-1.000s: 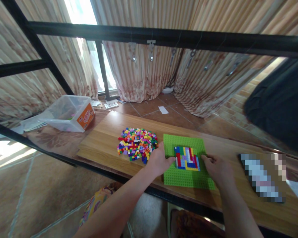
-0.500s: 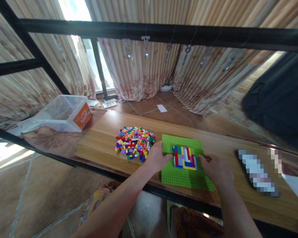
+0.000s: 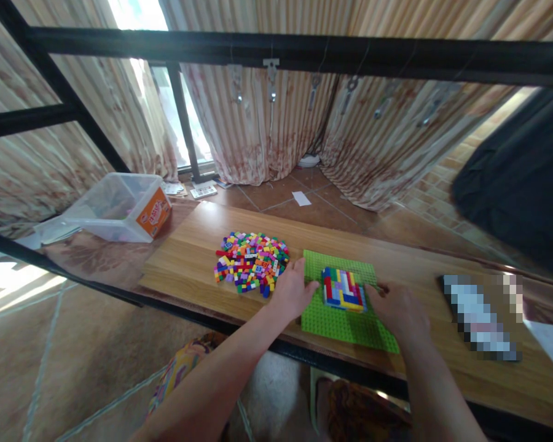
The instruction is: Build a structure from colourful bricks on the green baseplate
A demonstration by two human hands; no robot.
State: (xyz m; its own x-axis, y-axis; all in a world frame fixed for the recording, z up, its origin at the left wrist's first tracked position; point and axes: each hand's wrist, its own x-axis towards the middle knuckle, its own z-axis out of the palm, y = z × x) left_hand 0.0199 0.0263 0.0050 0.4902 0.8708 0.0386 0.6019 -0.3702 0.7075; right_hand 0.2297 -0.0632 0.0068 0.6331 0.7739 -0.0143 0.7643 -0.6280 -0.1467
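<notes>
A bright green studded baseplate (image 3: 341, 334) lies on the wooden tabletop, carrying a low, roughly square build of multicoloured toy bricks (image 3: 343, 291). My left hand (image 3: 291, 291) is at the plate's left edge, its thumb stretched over the green studs and apart from the fingers; nothing shows in it. Over the plate's right edge, my right hand (image 3: 402, 312) has thumb and fingers bent towards each other beside the build's right side. Anything between those fingertips is too small or hidden to make out. A pile of loose toy bricks (image 3: 251, 261) sits left of the plate.
A clear plastic bin (image 3: 115, 205) with an orange label stands at the far left. A pixelated flat item (image 3: 477, 319) lies on the right of the table (image 3: 188, 258). A black metal bar (image 3: 276, 49) with hanging clips crosses in front of the curtains.
The view has tipped slightly, and the brick build shows more of its front side. The plate has shifted a little to the right. Both hands have stayed nearly in place beside it.
</notes>
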